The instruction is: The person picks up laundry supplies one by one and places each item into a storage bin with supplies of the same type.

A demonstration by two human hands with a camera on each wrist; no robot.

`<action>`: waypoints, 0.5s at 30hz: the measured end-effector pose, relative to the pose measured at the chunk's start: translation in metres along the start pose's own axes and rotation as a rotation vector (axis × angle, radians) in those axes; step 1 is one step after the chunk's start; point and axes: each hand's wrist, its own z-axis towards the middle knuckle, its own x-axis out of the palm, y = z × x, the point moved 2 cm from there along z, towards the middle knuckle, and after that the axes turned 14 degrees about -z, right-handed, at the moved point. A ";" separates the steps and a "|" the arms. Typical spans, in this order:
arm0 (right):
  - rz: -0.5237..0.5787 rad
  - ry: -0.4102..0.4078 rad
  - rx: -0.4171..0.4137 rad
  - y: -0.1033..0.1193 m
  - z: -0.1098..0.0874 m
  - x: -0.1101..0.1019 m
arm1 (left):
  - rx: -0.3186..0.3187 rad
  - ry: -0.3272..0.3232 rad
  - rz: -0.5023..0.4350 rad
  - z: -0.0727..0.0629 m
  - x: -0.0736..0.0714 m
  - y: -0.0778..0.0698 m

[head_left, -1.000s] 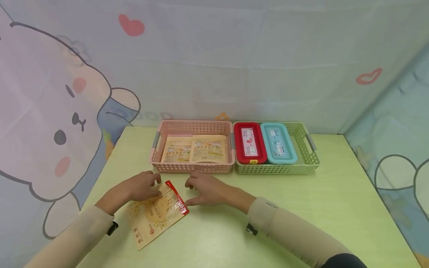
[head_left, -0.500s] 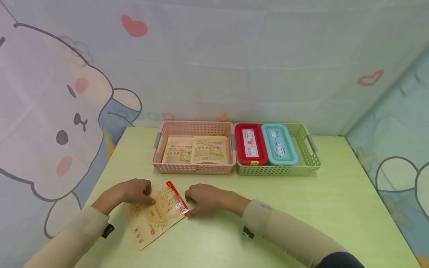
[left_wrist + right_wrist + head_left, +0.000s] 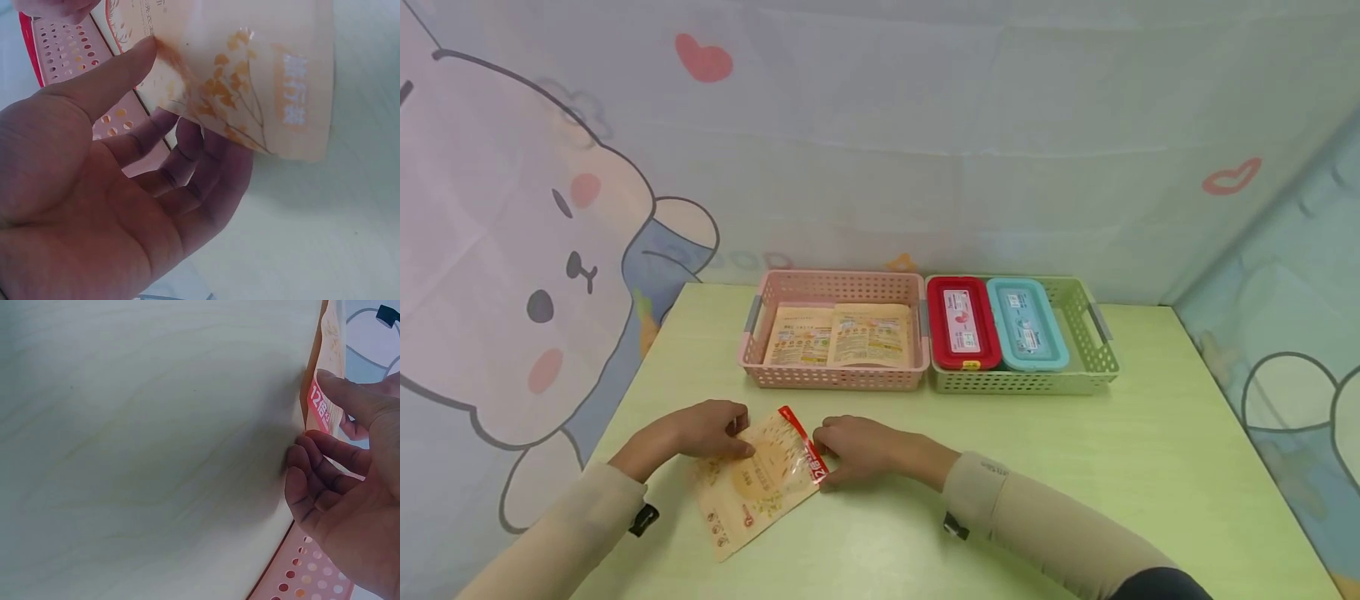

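A flat tan pouch (image 3: 756, 496) with a red strip along one end lies slanted at the table's left front. My left hand (image 3: 711, 429) grips its far-left edge; in the left wrist view the thumb presses the printed face while the fingers (image 3: 215, 169) curl under the edge. At the red-strip end, my right hand (image 3: 857, 450) pinches the corner. The right wrist view has that thumb (image 3: 340, 390) on the printed face and the index fingertip at the pouch's edge. The undersides of the fingers behind the pouch are partly hidden.
Behind the hands stands a pink basket (image 3: 835, 379) holding similar tan pouches (image 3: 871, 335). A green basket (image 3: 1026, 383) adjoins it on the right, with a red-lidded box (image 3: 962, 323) and a blue-lidded box (image 3: 1027, 323) inside. A printed cloth (image 3: 962, 150) hangs behind the table.
My left hand has come nearer and taken the pouch's edge. My right hand has come down slightly onto the red-strip corner. The pouch has shifted a little to the right.
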 end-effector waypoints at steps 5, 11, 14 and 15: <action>-0.001 -0.006 0.024 -0.001 0.000 0.003 | 0.095 -0.002 -0.007 0.003 0.001 -0.003; 0.047 -0.012 0.069 -0.007 -0.002 0.005 | 0.154 -0.011 -0.019 0.008 0.002 -0.008; 0.047 -0.025 0.108 -0.010 -0.003 0.005 | 0.180 -0.028 -0.043 0.009 0.003 -0.010; 0.036 -0.035 0.119 -0.011 -0.004 0.005 | 0.193 -0.036 -0.052 0.009 0.003 -0.011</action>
